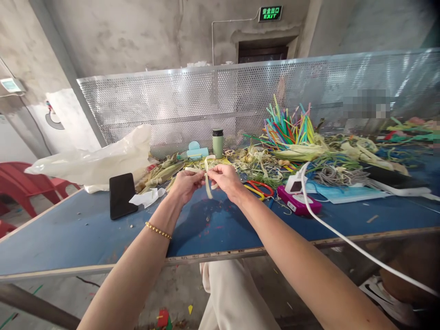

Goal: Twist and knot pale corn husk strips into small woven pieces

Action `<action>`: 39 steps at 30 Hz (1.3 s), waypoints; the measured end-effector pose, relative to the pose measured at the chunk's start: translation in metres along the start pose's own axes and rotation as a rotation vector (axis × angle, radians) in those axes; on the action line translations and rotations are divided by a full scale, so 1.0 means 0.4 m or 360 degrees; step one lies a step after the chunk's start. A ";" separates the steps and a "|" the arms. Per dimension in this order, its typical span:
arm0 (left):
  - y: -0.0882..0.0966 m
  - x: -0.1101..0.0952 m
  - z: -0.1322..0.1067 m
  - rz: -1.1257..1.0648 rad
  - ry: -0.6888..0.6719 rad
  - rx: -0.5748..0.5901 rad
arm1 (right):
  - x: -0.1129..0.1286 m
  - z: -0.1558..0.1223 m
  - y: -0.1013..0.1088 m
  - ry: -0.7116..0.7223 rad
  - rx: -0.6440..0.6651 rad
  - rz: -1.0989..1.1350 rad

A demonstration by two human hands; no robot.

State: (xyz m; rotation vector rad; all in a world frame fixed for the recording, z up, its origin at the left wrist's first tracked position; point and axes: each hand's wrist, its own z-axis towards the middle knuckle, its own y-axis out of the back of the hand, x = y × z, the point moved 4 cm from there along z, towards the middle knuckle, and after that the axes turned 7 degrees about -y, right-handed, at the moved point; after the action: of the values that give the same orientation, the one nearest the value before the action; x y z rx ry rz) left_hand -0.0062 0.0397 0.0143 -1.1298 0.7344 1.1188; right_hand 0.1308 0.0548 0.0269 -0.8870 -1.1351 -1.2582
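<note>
We've got L hand (185, 187) & R hand (225, 180) pinching a pale husk-like strip (208, 189) above the desk (89, 229), fingertips close together, prob. so the crossing can't slip; one end hangs free btwn them. Phone (123, 196) lies to our L & scissor handles (255, 192) by our R wrist, prob. reachable w/o crowding us. Coloured pipe cleaners (287, 126) sit farther back, apparently out of the way.

A black phone (123, 197) lies left of a green tumbler (217, 145).
</note>
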 end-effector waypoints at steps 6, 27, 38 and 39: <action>-0.004 0.005 -0.001 -0.0010 -0.0022 0.0038 | -0.007 0.002 -0.016 0.0036 0.0157 0.0023; -0.012 0.009 -0.006 -0.0088 0.0112 -0.0026 | 0.011 -0.003 -0.006 0.0272 -0.0051 -0.0544; -0.013 0.010 -0.004 -0.0137 0.0093 -0.0082 | 0.009 0.000 -0.006 0.0205 -0.0138 -0.0405; -0.013 0.009 -0.005 -0.0138 0.0090 -0.0080 | 0.010 0.000 -0.006 0.0209 -0.0138 -0.0411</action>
State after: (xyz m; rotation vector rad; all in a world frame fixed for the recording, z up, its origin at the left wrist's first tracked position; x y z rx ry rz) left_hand 0.0000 0.0388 0.0121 -1.2289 0.6980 1.0409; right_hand 0.1282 0.0534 0.0306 -0.7249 -1.1221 -1.5642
